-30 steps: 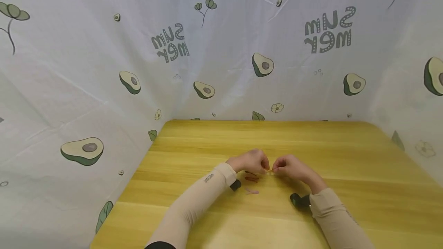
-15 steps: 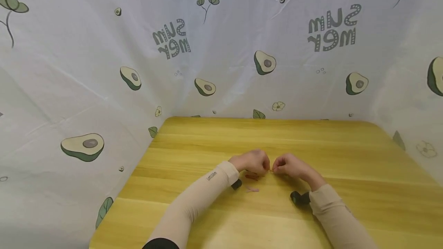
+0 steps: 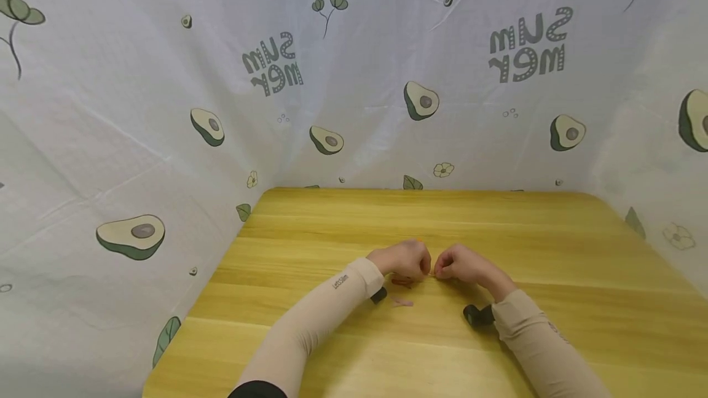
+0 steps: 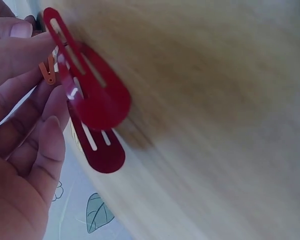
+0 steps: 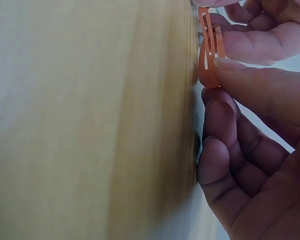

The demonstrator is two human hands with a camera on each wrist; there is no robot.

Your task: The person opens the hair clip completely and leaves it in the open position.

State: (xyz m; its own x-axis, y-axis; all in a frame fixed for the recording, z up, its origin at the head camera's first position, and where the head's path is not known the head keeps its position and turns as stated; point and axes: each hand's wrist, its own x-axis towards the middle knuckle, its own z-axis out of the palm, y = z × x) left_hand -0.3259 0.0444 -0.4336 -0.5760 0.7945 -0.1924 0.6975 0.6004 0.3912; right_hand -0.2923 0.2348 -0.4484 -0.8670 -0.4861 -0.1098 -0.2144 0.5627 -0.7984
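Note:
An orange snap hair clip (image 5: 208, 77) is held between the two hands, low over the wooden table. My right hand (image 3: 466, 264) pinches its rounded end between thumb and forefinger in the right wrist view. The fingers of my left hand (image 3: 404, 258) grip the narrower end from the other side; part of the clip (image 4: 50, 78) shows between them in the left wrist view. Red snap hair clips (image 4: 107, 105) lie overlapping beside the left hand, close to its wrist camera. Nearer the person lies a pale pink hair clip (image 3: 402, 302).
The wooden table (image 3: 343, 361) reaches back to a white curtain (image 3: 365, 66) printed with avocados and leaves, which also hangs along both sides. A dark device (image 3: 478, 316) sits at the right wrist, and another (image 3: 378, 295) at the left. A small orange spot (image 3: 420, 240) shows above the left knuckles.
Both hands stay nearly in place, with fingertips slightly closer together, so less of the orange clip shows between them. The small orange spot has appeared above the left hand. The head view has shifted slightly.

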